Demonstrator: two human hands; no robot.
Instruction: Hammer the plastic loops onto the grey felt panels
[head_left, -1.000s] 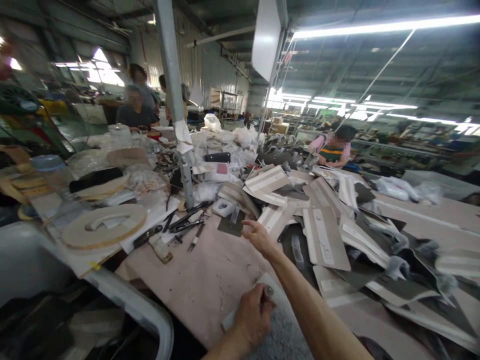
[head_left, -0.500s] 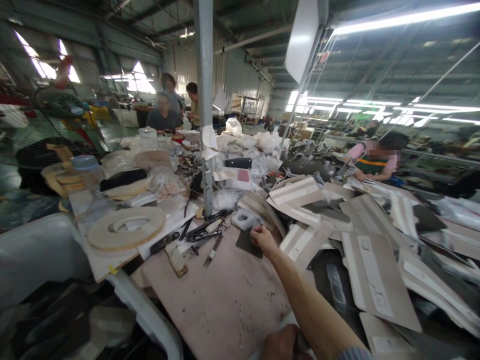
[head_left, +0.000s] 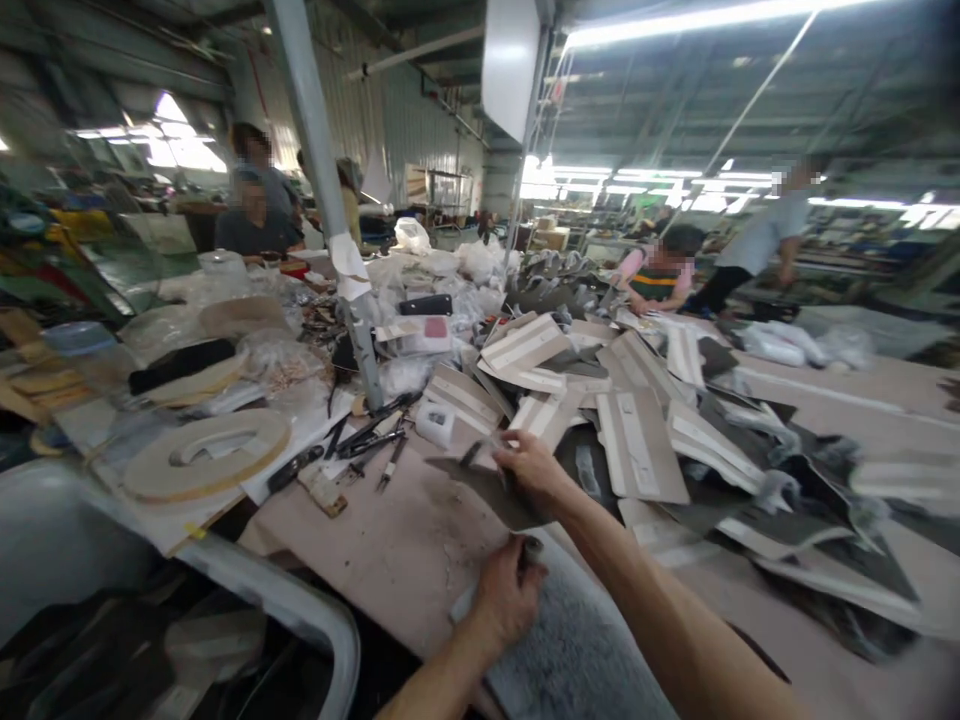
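My right hand (head_left: 529, 465) grips a dark grey flat piece (head_left: 487, 488) and holds it just above the pinkish table top (head_left: 390, 545). My left hand (head_left: 504, 598) is closed on a small round-headed tool (head_left: 531, 547) near the table's front edge, resting on a grey fuzzy pad (head_left: 577, 640). A heap of grey and beige flat panels (head_left: 637, 440) lies right of my right hand.
Pliers and scissors (head_left: 367, 440) lie by a metal post (head_left: 330, 220). A large tape ring (head_left: 206, 455) sits at left, with bags and clutter behind. Seated people (head_left: 251, 215) work at the far side; another person (head_left: 660, 280) sits far right, and one stands (head_left: 765, 235).
My right hand has pulled the dark piece off the heap and drawn it back toward me. My left hand with its tool is back in view as my head tilted down.
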